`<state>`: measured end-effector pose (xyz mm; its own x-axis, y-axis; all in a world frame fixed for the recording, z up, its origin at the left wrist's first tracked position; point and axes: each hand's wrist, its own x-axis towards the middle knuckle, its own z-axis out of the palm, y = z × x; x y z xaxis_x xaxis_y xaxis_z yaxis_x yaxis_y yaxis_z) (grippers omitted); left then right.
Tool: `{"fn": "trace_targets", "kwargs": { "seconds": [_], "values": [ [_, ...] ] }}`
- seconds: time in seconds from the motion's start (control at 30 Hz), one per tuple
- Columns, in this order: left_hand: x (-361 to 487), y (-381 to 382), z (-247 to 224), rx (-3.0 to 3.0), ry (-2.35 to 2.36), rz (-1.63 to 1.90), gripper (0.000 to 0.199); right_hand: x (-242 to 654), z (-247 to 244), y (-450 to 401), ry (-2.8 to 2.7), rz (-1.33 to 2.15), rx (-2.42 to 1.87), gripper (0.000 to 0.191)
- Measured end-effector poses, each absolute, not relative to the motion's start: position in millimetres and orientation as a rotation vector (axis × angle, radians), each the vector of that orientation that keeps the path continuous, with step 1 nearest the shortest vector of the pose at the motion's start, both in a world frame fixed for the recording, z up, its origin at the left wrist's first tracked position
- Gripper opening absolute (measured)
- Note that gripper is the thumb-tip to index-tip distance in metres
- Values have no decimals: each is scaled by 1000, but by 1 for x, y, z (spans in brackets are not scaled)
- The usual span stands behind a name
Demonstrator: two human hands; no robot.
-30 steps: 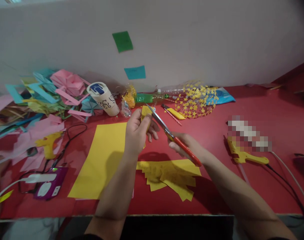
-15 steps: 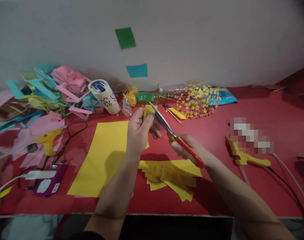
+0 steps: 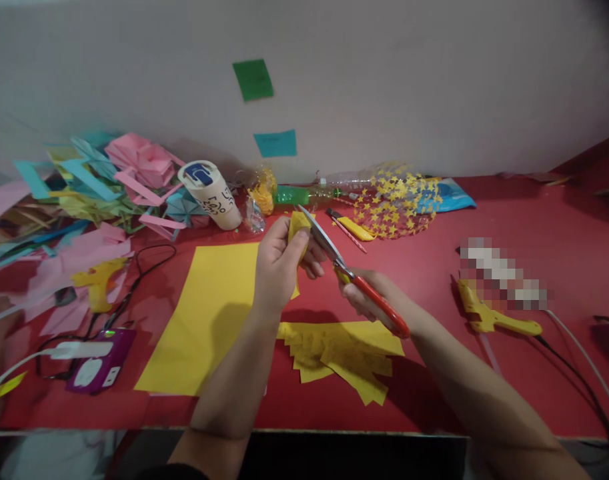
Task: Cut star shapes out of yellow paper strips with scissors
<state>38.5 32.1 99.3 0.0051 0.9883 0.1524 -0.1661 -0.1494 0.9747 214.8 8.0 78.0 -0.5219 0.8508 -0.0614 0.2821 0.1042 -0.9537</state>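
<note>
My left hand (image 3: 279, 263) pinches a small folded piece of yellow paper (image 3: 299, 228) between thumb and fingers. Red-handled scissors (image 3: 381, 305) are gripped in my right hand (image 3: 367, 293), their blades pointing up and left beside the paper's right edge. Whether the blades touch the paper is hard to tell. Below my hands several overlapping yellow paper strips (image 3: 354, 360) lie on the red table (image 3: 424, 407). A large yellow sheet (image 3: 194, 320) lies to the left, partly covered by my left forearm.
Folded coloured paper (image 3: 144, 160), a white cup (image 3: 217, 200), a green bottle (image 3: 294, 195), a yellow cutter (image 3: 357, 227) and star-patterned plastic (image 3: 397, 200) line the back. Yellow glue guns lie left (image 3: 99, 283) and right (image 3: 494, 317), with cables. A purple power strip (image 3: 101, 360) is at left.
</note>
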Motion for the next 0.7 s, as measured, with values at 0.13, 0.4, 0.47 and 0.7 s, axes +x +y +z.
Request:
{"fn": "trace_targets", "kwargs": {
  "seconds": [0.13,0.4,0.47,0.7],
  "values": [
    [38,32,99,1203,997,1379,22,215,78,8,-1874,1422,-1112,53],
    [36,32,100,1195,958,1364,19,215,78,8,-1879,1422,-1130,52],
    [35,32,101,1197,959,1359,18,216,78,8,-1878,1423,-1131,51],
    [32,30,106,1211,968,1335,20,216,78,8,-1881,1419,-1132,47]
  ]
}}
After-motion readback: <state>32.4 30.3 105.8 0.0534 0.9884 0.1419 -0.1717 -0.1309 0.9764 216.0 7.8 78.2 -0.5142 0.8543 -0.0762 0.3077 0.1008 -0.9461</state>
